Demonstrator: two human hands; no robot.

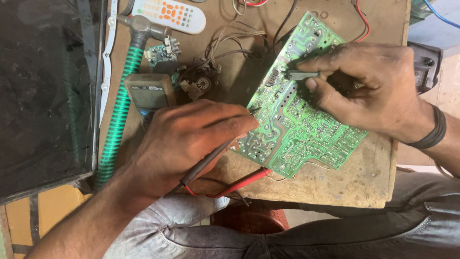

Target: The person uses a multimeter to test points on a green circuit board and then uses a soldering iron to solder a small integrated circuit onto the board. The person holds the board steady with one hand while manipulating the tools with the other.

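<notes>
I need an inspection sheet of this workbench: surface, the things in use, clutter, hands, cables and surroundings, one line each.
Surface: worn brown board, stained and scratched.
Job's things: green circuit board, solder side up; dark probe in the left hand, its tip near the board's left edge; a second dark probe in the right hand, on the board.
Clutter: hammer with green ribbed handle, multimeter, white remote control, small green board, loose parts.
Hands: left hand grips its probe; right hand pinches its probe, with a dark wristband.
Cables: red lead under the board's near edge; tangled wires at the back.
Surroundings: dark glass panel on the left; grey trousers below.
</notes>
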